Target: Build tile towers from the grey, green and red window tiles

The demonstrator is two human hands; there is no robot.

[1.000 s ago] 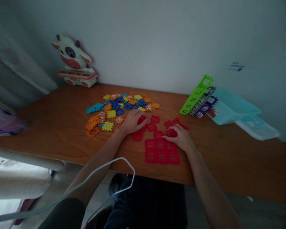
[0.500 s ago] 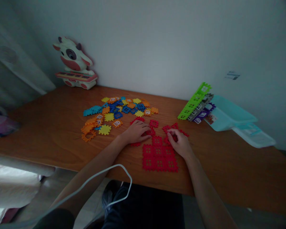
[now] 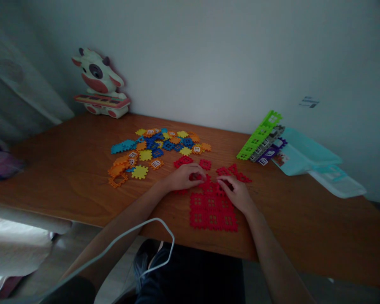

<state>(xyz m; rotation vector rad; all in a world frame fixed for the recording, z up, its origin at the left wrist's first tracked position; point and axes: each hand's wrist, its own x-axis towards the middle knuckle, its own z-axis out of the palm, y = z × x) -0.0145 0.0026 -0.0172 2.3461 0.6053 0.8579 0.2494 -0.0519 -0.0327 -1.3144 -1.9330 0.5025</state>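
A block of joined red interlocking window tiles [image 3: 213,211] lies flat near the table's front edge. At its upper edge my left hand [image 3: 186,176] pinches a red tile [image 3: 206,184] between thumb and fingers. My right hand [image 3: 237,193] is closed in a pinch on another red tile [image 3: 220,190], at the block's upper right. The fingers partly cover both tiles. Loose red tiles lie just beyond my hands: a square one [image 3: 205,164], a group [image 3: 183,161] behind my left hand, and several pieces [image 3: 240,175] behind my right.
A pile of blue, orange and yellow tiles [image 3: 167,145] spreads to the left. At the right, joined green tiles [image 3: 259,135], with grey and purple ones, lean on a turquoise bin [image 3: 313,152]. A cow keyboard toy [image 3: 101,101] stands back left. A white cable [image 3: 129,230] crosses in front.
My right hand has moved left and slightly nearer with a red tile, to the block's upper edge. My left hand has shifted slightly right, its fingertips now close to the right hand's.
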